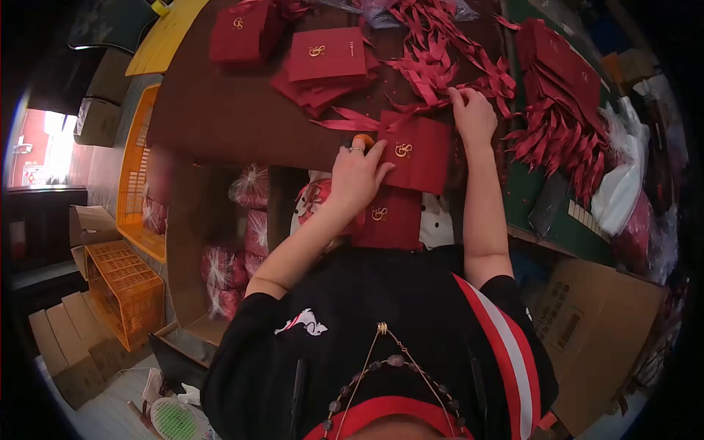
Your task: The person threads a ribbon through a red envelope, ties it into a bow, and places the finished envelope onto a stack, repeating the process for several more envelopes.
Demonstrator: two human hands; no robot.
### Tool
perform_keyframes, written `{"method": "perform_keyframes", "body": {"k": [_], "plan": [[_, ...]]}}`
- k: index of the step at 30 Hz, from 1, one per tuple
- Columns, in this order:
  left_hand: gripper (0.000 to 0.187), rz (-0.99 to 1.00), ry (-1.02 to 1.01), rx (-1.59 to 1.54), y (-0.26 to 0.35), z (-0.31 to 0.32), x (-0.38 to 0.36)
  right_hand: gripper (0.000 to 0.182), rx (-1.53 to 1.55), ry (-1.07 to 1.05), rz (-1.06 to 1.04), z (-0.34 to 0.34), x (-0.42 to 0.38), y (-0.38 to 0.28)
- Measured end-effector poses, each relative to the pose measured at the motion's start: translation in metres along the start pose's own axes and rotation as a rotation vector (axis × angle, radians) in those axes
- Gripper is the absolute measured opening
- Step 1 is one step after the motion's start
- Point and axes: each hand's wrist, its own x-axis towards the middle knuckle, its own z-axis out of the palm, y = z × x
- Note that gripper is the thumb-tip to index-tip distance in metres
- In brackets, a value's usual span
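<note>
I observe from my remote station that the red pouch (422,158) lies at the table's near edge, its near end appearing to overhang, with the left hand (358,172) at its left side. The left fingers rest on that side, thumb on top; I cannot tell whether they pinch from beneath. The right hand (475,117) is beyond the pouch's far right corner, fingers narrow beside the ribbon pile (433,70); I cannot tell whether they hold a strand. Principal risk, in my judgement: the strands are tangled, so a pull on one could drag others across the pouch. Secondary risk: with light finger pressure, the overhang could let the pouch slip toward the second pouch (389,220) on its near side. Third: the stack (328,57) beyond the pouch's far left corner is unevenly fanned and could slide if knocked. Surface: the brown table (213,110) extends left of the pouch; to its right a green table (522,213) bears heaped ribboned pouches (561,73) and clear plastic (622,165). Room: well left of the pouch are an orange crate (125,293) and wrapped bundles (224,268); a large carton (594,330) is at its near right.
</note>
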Motion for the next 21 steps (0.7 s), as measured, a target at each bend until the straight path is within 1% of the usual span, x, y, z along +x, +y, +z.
{"method": "perform_keyframes", "body": {"k": [2,4,6,7,8,10,11,12,14,15,17,18,20,21], "plan": [[0.045,-0.004,0.013,-0.006,-0.001,0.000,0.001,0.042,-0.200,-0.154,0.137,0.009,0.008,0.005],[0.045,-0.013,-0.003,-0.012,0.000,-0.002,-0.001,0.041,-0.239,-0.163,0.117,0.012,0.013,0.011],[0.045,-0.027,-0.001,-0.002,0.001,-0.003,-0.001,0.044,-0.022,-0.179,0.159,0.008,0.012,0.010],[0.045,-0.031,0.005,0.007,0.001,-0.002,0.000,0.028,0.063,-0.197,0.214,-0.003,0.009,-0.001],[0.045,-0.032,0.004,0.006,0.000,-0.001,0.001,0.028,0.062,-0.198,0.214,-0.003,0.007,0.000],[0.047,-0.047,0.023,-0.014,-0.002,0.001,0.002,0.013,0.474,0.163,-0.203,-0.012,0.002,-0.010],[0.047,-0.047,0.020,-0.015,-0.003,0.003,0.003,0.010,0.672,0.157,-0.201,-0.022,-0.006,-0.021],[0.048,-0.060,0.050,-0.013,-0.004,0.006,0.003,0.010,0.672,0.157,-0.198,-0.031,-0.016,-0.031],[0.049,-0.073,0.077,-0.011,-0.006,0.009,0.006,0.013,0.835,-0.002,-0.221,-0.044,-0.036,-0.044],[0.050,-0.105,0.077,-0.059,-0.008,0.010,0.007,0.012,0.778,-0.070,-0.322,-0.048,-0.046,-0.050],[0.051,-0.141,0.076,-0.106,-0.011,0.011,0.010,0.011,0.719,-0.249,-0.357,-0.054,-0.068,-0.066],[0.050,-0.159,0.062,-0.118,-0.011,0.010,0.011,0.012,0.652,-0.300,-0.432,-0.050,-0.075,-0.069],[0.049,-0.182,0.047,-0.127,-0.010,0.007,0.008,0.014,0.605,-0.295,-0.533,-0.030,-0.090,-0.064],[0.051,-0.180,0.059,-0.150,-0.008,0.003,0.005,0.014,0.586,-0.347,-0.471,-0.024,-0.098,-0.063]]}}
